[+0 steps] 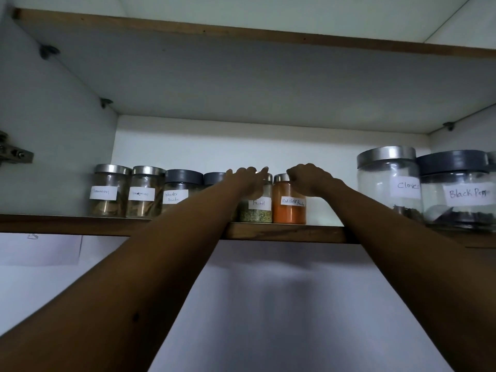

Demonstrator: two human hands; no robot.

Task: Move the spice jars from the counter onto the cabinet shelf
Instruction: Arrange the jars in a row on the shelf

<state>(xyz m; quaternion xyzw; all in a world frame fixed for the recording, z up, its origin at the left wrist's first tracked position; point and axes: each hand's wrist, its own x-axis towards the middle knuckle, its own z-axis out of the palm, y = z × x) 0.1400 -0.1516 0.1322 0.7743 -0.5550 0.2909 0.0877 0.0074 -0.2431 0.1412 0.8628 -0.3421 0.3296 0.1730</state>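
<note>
The fennel jar [256, 209] and the red chilli powder jar [289, 210] were found side by side, touching, on the cabinet shelf [284, 233]. The fennel jar was clasped by the left hand [248, 182], its fingers reaching over the lid. The right hand [311, 181] was noted with fingers curled on the red chilli powder jar's lid.

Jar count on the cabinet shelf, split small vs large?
Small glass spice jars: 6 (cinnamon jar, second cinnamon jar, coriander powder jar, grey-lidded jar behind the left arm, fennel jar, red chilli powder jar)
Large glass jars: 2 (cloves jar, black pepper jar)
Total: 8
A lid sliver at the right edge is not counted.
</note>
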